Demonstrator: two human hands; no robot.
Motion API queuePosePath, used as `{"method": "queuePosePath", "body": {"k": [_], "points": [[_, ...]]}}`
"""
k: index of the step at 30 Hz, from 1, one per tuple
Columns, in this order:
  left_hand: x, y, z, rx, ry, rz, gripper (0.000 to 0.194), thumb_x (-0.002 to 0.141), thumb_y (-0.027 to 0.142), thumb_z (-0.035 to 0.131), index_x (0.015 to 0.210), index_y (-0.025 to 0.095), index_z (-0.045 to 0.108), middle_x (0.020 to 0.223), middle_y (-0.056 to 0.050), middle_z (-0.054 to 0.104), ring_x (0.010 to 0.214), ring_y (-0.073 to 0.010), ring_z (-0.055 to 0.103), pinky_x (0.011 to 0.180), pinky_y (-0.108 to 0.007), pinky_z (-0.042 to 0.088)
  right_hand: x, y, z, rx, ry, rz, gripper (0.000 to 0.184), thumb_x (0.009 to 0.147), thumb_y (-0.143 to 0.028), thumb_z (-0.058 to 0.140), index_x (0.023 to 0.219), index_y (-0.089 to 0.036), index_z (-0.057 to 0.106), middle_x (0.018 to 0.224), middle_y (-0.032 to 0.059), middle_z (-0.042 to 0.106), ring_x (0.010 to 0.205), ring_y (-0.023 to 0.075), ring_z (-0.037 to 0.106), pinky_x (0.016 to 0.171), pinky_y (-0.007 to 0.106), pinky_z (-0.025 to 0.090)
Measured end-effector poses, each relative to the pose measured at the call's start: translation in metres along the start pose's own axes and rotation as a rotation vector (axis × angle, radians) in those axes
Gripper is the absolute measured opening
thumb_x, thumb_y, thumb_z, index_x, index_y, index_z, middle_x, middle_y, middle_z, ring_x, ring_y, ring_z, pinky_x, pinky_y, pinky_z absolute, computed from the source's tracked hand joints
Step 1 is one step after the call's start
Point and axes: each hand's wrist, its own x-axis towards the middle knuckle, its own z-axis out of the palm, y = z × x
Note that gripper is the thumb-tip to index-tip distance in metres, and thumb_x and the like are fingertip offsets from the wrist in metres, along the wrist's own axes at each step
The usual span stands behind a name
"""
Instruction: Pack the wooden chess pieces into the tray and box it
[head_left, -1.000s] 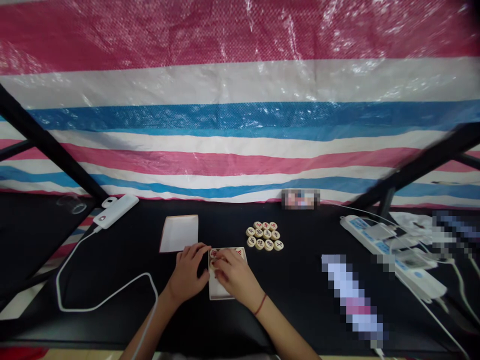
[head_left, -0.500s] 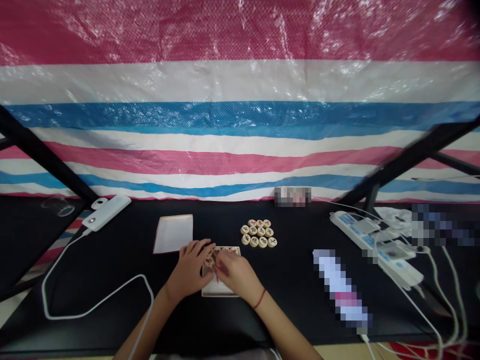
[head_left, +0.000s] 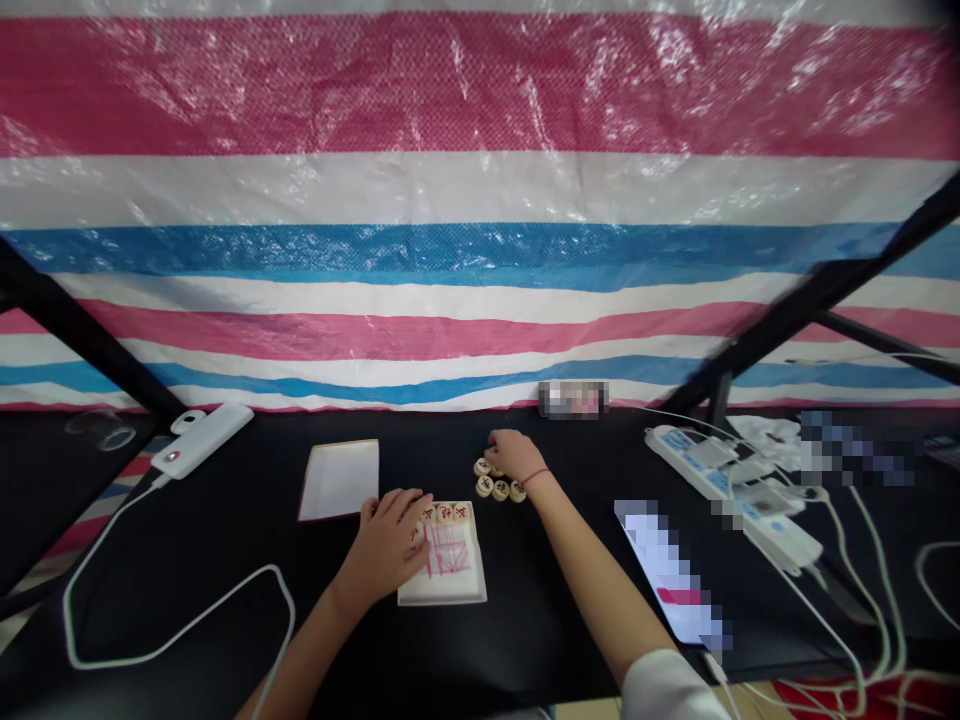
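Observation:
A shallow white box (head_left: 446, 575) with red markings inside lies on the black table (head_left: 225, 560), with a few round wooden chess pieces (head_left: 447, 514) lined along its far edge. My left hand (head_left: 390, 545) rests on the box's left side, fingers curled over the pieces there. My right hand (head_left: 515, 455) reaches out over the pile of loose chess pieces (head_left: 495, 487) beyond the box, fingers curled down onto them. The box's white lid (head_left: 341, 480) lies to the left.
A white power bank (head_left: 201, 441) with a looping white cable (head_left: 180, 625) sits at the left. A phone (head_left: 667, 570) lies at the right, beside a power strip (head_left: 731, 490) with plugs and cables. Black frame bars cross both sides before a striped tarp.
My right hand left the box and reached forward to the loose pile of pieces. The box's red-marked inside is now uncovered. My left hand stayed at the box.

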Motion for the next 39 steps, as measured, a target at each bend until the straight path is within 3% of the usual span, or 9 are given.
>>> {"method": "queuePosePath", "body": {"k": [6, 10, 12, 15, 19, 23, 28, 34, 39], "points": [[-0.003, -0.004, -0.004, -0.037, 0.070, -0.018, 0.048, 0.082, 0.023, 0.056, 0.129, 0.026, 0.054, 0.126, -0.007, 0.060, 0.117, -0.0270, 0.051, 0.099, -0.045, 0.036, 0.013, 0.001, -0.010, 0.056, -0.027, -0.001, 0.019, 0.073, -0.014, 0.067, 0.091, -0.014, 0.073, 0.098, 0.0144, 0.072, 0.096, 0.0264, 0.067, 0.076, 0.029, 0.045], [-0.002, -0.010, -0.005, -0.091, 0.187, -0.080, 0.041, 0.086, 0.028, 0.056, 0.127, 0.025, 0.055, 0.127, -0.009, 0.058, 0.119, -0.0268, 0.049, 0.102, -0.046, 0.036, 0.004, -0.007, -0.023, 0.166, 0.010, -0.028, 0.017, 0.081, -0.024, 0.064, 0.094, -0.016, 0.072, 0.092, 0.0096, 0.073, 0.088, 0.0219, 0.069, 0.075, 0.027, 0.049], [0.000, -0.011, -0.005, -0.145, 0.245, -0.102, 0.041, 0.087, 0.030, 0.057, 0.128, 0.024, 0.054, 0.127, -0.010, 0.057, 0.120, -0.0266, 0.049, 0.104, -0.046, 0.036, -0.012, -0.017, -0.023, 0.357, -0.019, -0.087, 0.023, 0.086, -0.032, 0.059, 0.101, -0.019, 0.069, 0.090, 0.0053, 0.073, 0.074, 0.0159, 0.070, 0.066, 0.024, 0.051], [0.007, -0.010, -0.004, -0.274, 0.222, -0.090, 0.047, 0.088, 0.033, 0.057, 0.134, 0.026, 0.048, 0.129, -0.008, 0.054, 0.121, -0.0248, 0.050, 0.104, -0.043, 0.040, -0.042, -0.041, -0.013, 0.910, -0.188, -0.203, 0.028, 0.081, -0.036, 0.064, 0.101, -0.017, 0.066, 0.090, 0.0056, 0.072, 0.062, 0.0139, 0.067, 0.051, 0.023, 0.052], [0.015, -0.004, -0.005, -0.412, 0.152, -0.100, 0.039, 0.090, 0.029, 0.052, 0.129, 0.026, 0.051, 0.123, -0.006, 0.058, 0.113, -0.0214, 0.057, 0.099, -0.037, 0.046, -0.072, -0.063, 0.007, 1.167, -0.277, -0.284, 0.032, 0.073, -0.042, 0.072, 0.095, -0.018, 0.065, 0.087, 0.0034, 0.070, 0.057, 0.0109, 0.063, 0.049, 0.021, 0.051], [0.012, 0.000, -0.005, -0.474, 0.172, -0.132, 0.025, 0.085, 0.020, 0.053, 0.109, 0.022, 0.059, 0.109, -0.006, 0.061, 0.096, -0.0185, 0.062, 0.087, -0.033, 0.051, -0.079, -0.061, 0.018, 1.274, -0.276, -0.236, 0.039, 0.069, -0.045, 0.076, 0.094, -0.018, 0.064, 0.084, 0.0027, 0.070, 0.060, 0.0111, 0.063, 0.054, 0.023, 0.053], [0.002, 0.002, -0.003, -0.475, 0.130, -0.113, 0.020, 0.079, 0.011, 0.052, 0.095, 0.021, 0.057, 0.105, -0.004, 0.060, 0.093, -0.0163, 0.060, 0.083, -0.031, 0.050, -0.080, -0.040, 0.023, 1.368, -0.153, -0.127, 0.043, 0.067, -0.049, 0.077, 0.092, -0.017, 0.063, 0.085, 0.0029, 0.069, 0.061, 0.0115, 0.064, 0.058, 0.025, 0.053], [-0.001, 0.011, -0.002, -0.147, 0.005, 0.042, 0.012, 0.081, 0.016, 0.060, 0.088, 0.025, 0.063, 0.100, -0.001, 0.066, 0.105, -0.0240, 0.051, 0.093, -0.044, 0.038, -0.095, -0.025, 0.030, 1.289, -0.089, -0.189, 0.037, 0.073, -0.046, 0.073, 0.094, -0.016, 0.064, 0.087, 0.0038, 0.068, 0.061, 0.0113, 0.060, 0.058, 0.025, 0.051], [0.000, 0.011, 0.002, -0.016, -0.009, 0.059, 0.011, 0.080, 0.016, 0.062, 0.086, 0.024, 0.064, 0.113, -0.003, 0.062, 0.106, -0.0255, 0.049, 0.090, -0.043, 0.039, -0.111, -0.027, 0.034, 1.116, -0.033, -0.215, 0.024, 0.079, -0.036, 0.068, 0.093, -0.018, 0.067, 0.075, 0.0007, 0.063, 0.059, 0.0113, 0.057, 0.056, 0.024, 0.048]]}}
